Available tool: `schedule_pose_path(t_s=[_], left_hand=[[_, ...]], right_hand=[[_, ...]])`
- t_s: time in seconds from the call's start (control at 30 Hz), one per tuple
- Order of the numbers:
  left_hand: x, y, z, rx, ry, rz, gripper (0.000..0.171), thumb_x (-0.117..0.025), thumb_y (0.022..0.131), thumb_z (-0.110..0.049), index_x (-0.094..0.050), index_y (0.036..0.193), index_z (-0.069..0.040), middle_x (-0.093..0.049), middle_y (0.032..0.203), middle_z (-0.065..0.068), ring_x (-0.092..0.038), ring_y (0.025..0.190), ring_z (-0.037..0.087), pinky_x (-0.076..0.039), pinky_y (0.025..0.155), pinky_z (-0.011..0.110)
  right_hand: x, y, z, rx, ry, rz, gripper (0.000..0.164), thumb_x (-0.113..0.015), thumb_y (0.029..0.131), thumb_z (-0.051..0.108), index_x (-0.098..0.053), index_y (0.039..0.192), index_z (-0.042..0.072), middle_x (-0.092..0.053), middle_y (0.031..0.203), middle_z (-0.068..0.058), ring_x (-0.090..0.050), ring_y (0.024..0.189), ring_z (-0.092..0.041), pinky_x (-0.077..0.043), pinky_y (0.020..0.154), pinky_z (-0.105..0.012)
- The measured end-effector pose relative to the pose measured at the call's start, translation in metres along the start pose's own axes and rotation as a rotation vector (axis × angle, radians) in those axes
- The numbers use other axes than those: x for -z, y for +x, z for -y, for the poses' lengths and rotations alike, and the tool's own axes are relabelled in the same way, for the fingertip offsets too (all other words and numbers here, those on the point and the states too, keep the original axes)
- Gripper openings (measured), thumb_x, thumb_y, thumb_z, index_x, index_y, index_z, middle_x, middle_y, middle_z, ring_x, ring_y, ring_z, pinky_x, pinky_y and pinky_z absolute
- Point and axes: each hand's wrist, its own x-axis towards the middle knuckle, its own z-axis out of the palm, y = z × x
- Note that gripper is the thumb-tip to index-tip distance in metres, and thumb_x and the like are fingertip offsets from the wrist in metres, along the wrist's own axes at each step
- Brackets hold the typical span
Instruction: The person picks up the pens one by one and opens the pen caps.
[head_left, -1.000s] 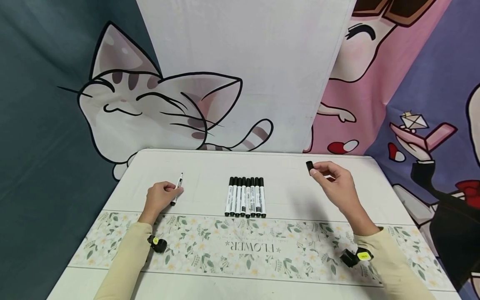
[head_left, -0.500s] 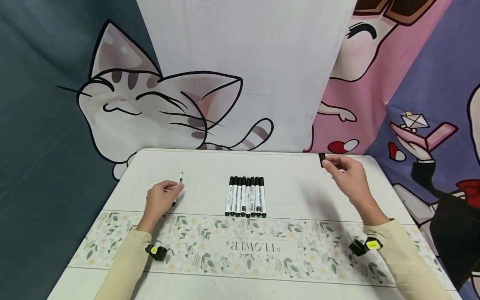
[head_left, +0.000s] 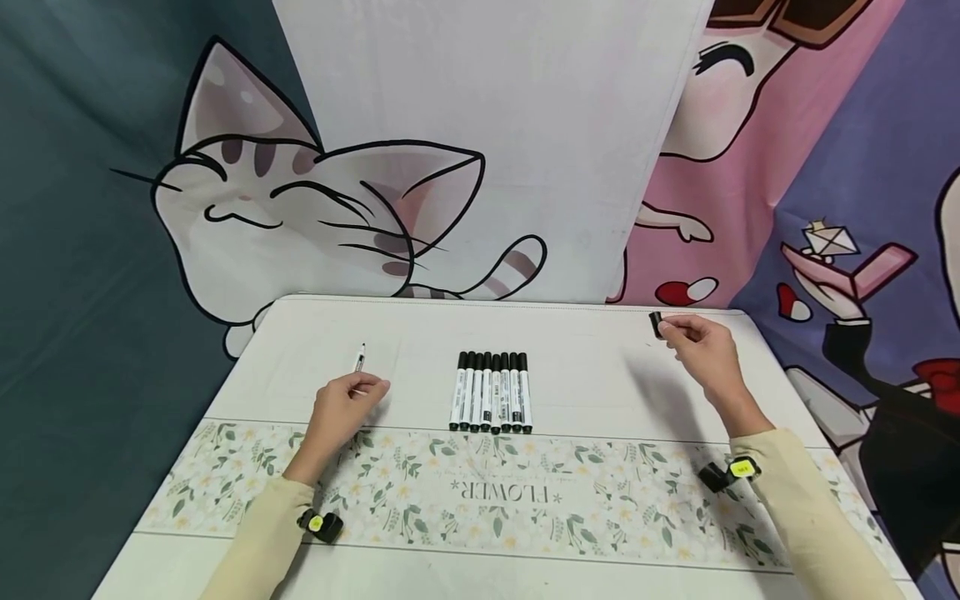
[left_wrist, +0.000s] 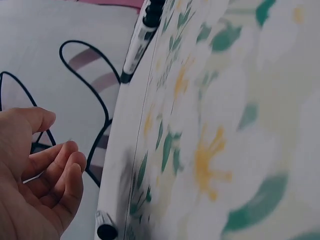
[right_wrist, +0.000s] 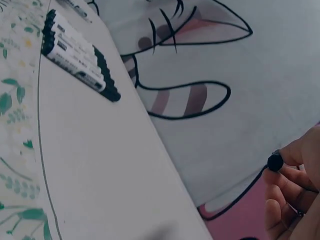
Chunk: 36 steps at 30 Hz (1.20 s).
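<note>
OK, your L hand (head_left: 347, 408) is over the L side of the tbl, fingers loosely bent w/ a clear gap b/w thumb & fingertips, nothing in them per the L wrist view. Right by it lies the slim white uncapped marker w/ dark tip and black end (head_left: 360, 358), tip twd the far edge; in the head view your hand hides its lower part, but the L wrist view shows its black end on the surface, apart from your fingers.

Now your R hand (head_left: 702, 346): thumb & fingers pinched narrow on a short black cylindrical cap (head_left: 656, 325), held up off the surface near the far R corner, well apart from the marker.

B/w your hands, approx. mid-tbl: a neat row of eight white markers w/ black caps (head_left: 491, 396), side by side, capped ends twd the far edge. All on the white tbl cover (head_left: 577, 358), just beyond its band of green-and-yellow floral print (head_left: 405, 508). You've a small black camera w/ yellow label on each wrist, L (head_left: 322, 526) & R (head_left: 726, 475).
</note>
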Motion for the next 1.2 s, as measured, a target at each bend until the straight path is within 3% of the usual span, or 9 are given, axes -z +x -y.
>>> schedule_pose_path(t_s=[0.27, 0.47, 0.7, 0.9, 1.2], left_hand=[[-0.010, -0.006, -0.002, -0.023, -0.042, 0.049, 0.034, -0.067, 0.099, -0.044, -0.075, 0.109, -0.012, -0.072, 0.091, 0.003, -0.064, 0.078, 0.016, -0.051, 0.070, 0.030], [-0.013, -0.010, -0.003, -0.012, -0.058, 0.073, 0.034, -0.068, 0.099, -0.043, -0.076, 0.108, -0.012, -0.072, 0.091, 0.003, -0.065, 0.079, 0.017, -0.052, 0.068, 0.031], [-0.017, -0.011, -0.009, -0.029, -0.065, 0.067, 0.028, -0.070, 0.098, -0.042, -0.076, 0.104, -0.015, -0.071, 0.087, -0.001, -0.063, 0.075, 0.016, -0.052, 0.070, 0.031], [-0.021, -0.013, -0.012, -0.045, -0.073, 0.087, 0.026, -0.070, 0.098, -0.040, -0.076, 0.105, -0.016, -0.071, 0.087, 0.002, -0.062, 0.074, 0.017, -0.051, 0.069, 0.030], [-0.032, -0.013, -0.020, -0.065, -0.074, 0.105, 0.025, -0.071, 0.097, -0.039, -0.076, 0.105, -0.016, -0.070, 0.085, -0.004, -0.062, 0.075, 0.014, -0.051, 0.069, 0.028]], right_hand=[[0.000, 0.013, -0.031, -0.141, -0.025, -0.019, 0.048, -0.064, 0.101, 0.041, -0.068, 0.125, 0.000, -0.071, 0.084, 0.009, -0.064, 0.078, -0.006, -0.053, 0.065, -0.020], [-0.001, 0.016, -0.053, -0.242, -0.045, 0.006, 0.051, -0.063, 0.100, 0.044, -0.067, 0.128, 0.001, -0.070, 0.080, 0.018, -0.068, 0.086, -0.014, -0.055, 0.072, -0.029], [-0.004, 0.020, -0.075, -0.321, -0.094, 0.027, 0.055, -0.063, 0.098, 0.050, -0.067, 0.129, 0.005, -0.078, 0.101, -0.004, -0.068, 0.081, -0.014, -0.053, 0.067, -0.029], [-0.007, 0.021, -0.085, -0.362, -0.105, 0.040, 0.053, -0.064, 0.098, 0.048, -0.068, 0.127, 0.004, -0.076, 0.094, 0.003, -0.067, 0.076, -0.009, -0.054, 0.063, -0.026], [-0.010, 0.022, -0.090, -0.414, -0.146, 0.058, 0.049, -0.068, 0.096, 0.045, -0.070, 0.123, 0.004, -0.072, 0.083, 0.008, -0.065, 0.075, -0.008, -0.050, 0.061, -0.024]])
